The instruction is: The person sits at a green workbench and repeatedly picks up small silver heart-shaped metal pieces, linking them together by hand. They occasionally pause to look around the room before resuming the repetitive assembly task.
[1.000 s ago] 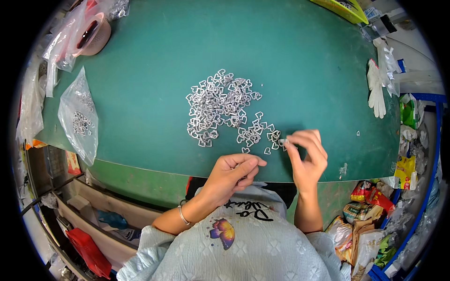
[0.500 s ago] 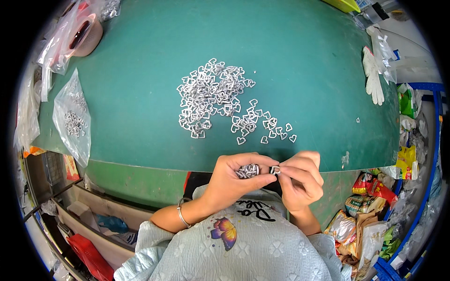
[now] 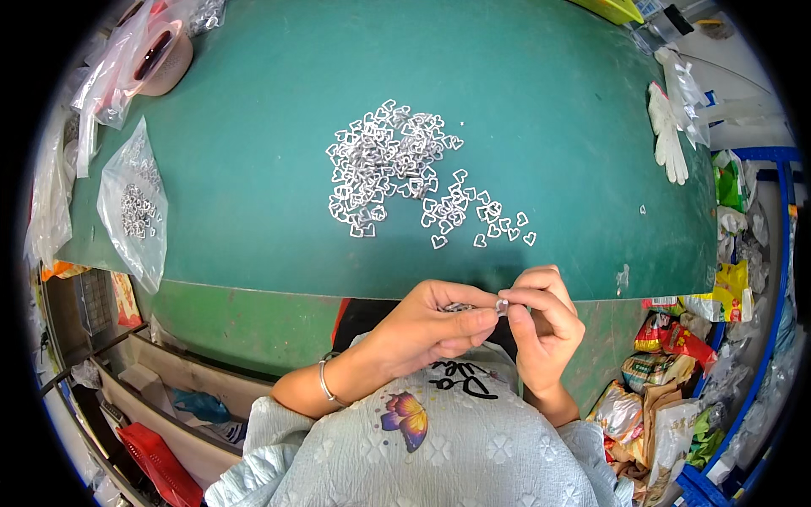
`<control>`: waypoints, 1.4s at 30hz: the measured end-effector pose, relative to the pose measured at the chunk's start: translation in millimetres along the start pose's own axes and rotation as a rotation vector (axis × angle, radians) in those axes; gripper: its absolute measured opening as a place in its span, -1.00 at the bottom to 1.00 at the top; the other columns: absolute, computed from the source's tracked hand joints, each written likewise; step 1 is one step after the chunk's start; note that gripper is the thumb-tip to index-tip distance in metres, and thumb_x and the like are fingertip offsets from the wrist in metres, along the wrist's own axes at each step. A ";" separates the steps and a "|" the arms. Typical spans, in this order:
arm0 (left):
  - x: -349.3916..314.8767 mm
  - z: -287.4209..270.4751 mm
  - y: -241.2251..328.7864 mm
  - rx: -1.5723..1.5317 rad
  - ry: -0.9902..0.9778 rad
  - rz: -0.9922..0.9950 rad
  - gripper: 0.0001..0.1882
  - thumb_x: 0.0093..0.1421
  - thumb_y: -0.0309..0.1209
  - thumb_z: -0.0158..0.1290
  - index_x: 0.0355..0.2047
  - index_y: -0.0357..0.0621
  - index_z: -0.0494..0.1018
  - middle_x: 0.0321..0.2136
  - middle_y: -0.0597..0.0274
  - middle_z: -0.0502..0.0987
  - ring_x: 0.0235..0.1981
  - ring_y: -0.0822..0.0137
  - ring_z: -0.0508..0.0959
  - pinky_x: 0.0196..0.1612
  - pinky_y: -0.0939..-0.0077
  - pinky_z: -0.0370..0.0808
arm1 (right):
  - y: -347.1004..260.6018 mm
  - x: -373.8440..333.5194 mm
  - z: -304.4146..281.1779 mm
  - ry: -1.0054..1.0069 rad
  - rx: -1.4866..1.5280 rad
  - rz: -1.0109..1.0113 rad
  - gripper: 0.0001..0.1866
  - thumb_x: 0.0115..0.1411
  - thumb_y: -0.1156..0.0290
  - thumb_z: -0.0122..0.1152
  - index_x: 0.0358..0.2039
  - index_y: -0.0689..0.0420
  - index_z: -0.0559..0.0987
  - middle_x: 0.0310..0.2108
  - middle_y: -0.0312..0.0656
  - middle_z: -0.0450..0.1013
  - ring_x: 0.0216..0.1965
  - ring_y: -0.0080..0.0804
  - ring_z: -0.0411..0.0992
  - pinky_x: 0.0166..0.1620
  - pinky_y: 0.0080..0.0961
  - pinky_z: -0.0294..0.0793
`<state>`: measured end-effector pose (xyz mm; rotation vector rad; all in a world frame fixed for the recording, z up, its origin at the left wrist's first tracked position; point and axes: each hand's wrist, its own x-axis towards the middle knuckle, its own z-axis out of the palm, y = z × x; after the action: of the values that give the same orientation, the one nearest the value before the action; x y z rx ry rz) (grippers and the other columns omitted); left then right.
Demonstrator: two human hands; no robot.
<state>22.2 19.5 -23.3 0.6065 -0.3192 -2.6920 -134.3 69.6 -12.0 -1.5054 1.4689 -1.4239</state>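
Observation:
Just off the near edge of the table, my left hand point(image 3: 414, 325) curls around several small silver heart-shaped rings point(image 3: 459, 308), mostly covered by its fingers. My right hand point(image 3: 549, 325) meets it, thumb and fingers pinched at one small silver heart ring point(image 3: 502, 307). That ring sits between the fingertips of both hands, and most of it is hidden. Beyond the hands lies a large pile of heart-shaped rings point(image 3: 380, 160), with a looser scatter of the same rings point(image 3: 448, 211) nearer and to its right.
A green tabletop point(image 3: 253, 211) spreads in front of me. At its left lie a clear bag of small silver pieces point(image 3: 135, 211) and a pink basket point(image 3: 169, 72). A white glove point(image 3: 667, 139) rests at the right edge. Drawers stand lower left; bags fill a blue rack point(image 3: 786, 228) at right.
My left hand has turned and closed further, covering more of the rings in its palm. The fingertips of both hands have come closer around the single ring. The whole view has shifted slightly.

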 end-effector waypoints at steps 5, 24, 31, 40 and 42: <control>1.1 1.7 -1.1 -0.096 -0.080 -0.059 -0.72 0.17 -0.36 0.02 -0.18 -0.31 0.43 -0.61 0.43 0.25 -0.69 0.69 0.12 -0.69 0.82 0.01 | -3.3 -0.2 -0.5 -0.019 -0.015 -0.056 -0.72 -0.20 0.68 0.25 -0.37 0.30 0.54 -0.43 -0.15 0.39 -0.40 -0.34 0.31 -0.35 -0.52 0.31; 10.2 2.4 -8.8 0.276 0.186 0.013 -0.72 0.22 -0.28 -0.08 -0.29 -0.27 0.46 -0.60 0.37 0.34 -0.68 0.65 0.14 -0.67 0.78 0.03 | -7.4 2.3 -18.9 -0.226 -0.513 -0.153 -0.71 -0.22 0.55 0.27 -0.37 0.19 0.52 -0.29 -0.16 0.35 -0.26 -0.19 0.30 -0.23 -0.36 0.25; 19.7 -1.1 -10.3 0.259 0.101 -0.010 -0.72 0.23 -0.31 -0.10 -0.23 -0.30 0.44 -0.54 0.30 0.37 -0.67 0.62 0.17 -0.66 0.78 0.06 | 7.1 7.8 -27.6 -0.229 -0.331 -0.113 -0.75 -0.23 0.58 0.28 -0.42 0.22 0.55 -0.38 -0.14 0.39 -0.32 -0.22 0.34 -0.26 -0.40 0.29; 20.5 -11.2 -2.9 0.016 0.062 0.081 -0.84 0.19 -0.49 -0.12 -0.36 -0.32 0.43 -0.51 0.19 0.42 -0.68 0.60 0.20 -0.69 0.80 0.06 | 52.6 19.9 -21.8 0.124 -0.802 -0.055 -0.78 -0.17 0.57 0.29 -0.42 0.21 0.54 -0.45 -0.21 0.37 -0.41 -0.31 0.27 -0.28 -0.47 0.20; 20.4 -12.8 -4.3 0.094 0.077 0.103 -0.83 0.19 -0.47 -0.11 -0.35 -0.31 0.43 -0.51 0.21 0.42 -0.69 0.61 0.20 -0.69 0.79 0.06 | 56.7 18.6 -21.2 0.141 -0.796 -0.075 -0.80 -0.16 0.58 0.28 -0.44 0.21 0.53 -0.47 -0.22 0.37 -0.42 -0.32 0.27 -0.29 -0.48 0.20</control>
<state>9.5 13.6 -43.3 0.6994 -0.4460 -2.5599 -175.0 45.3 -54.1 -1.9478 2.2500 -1.0326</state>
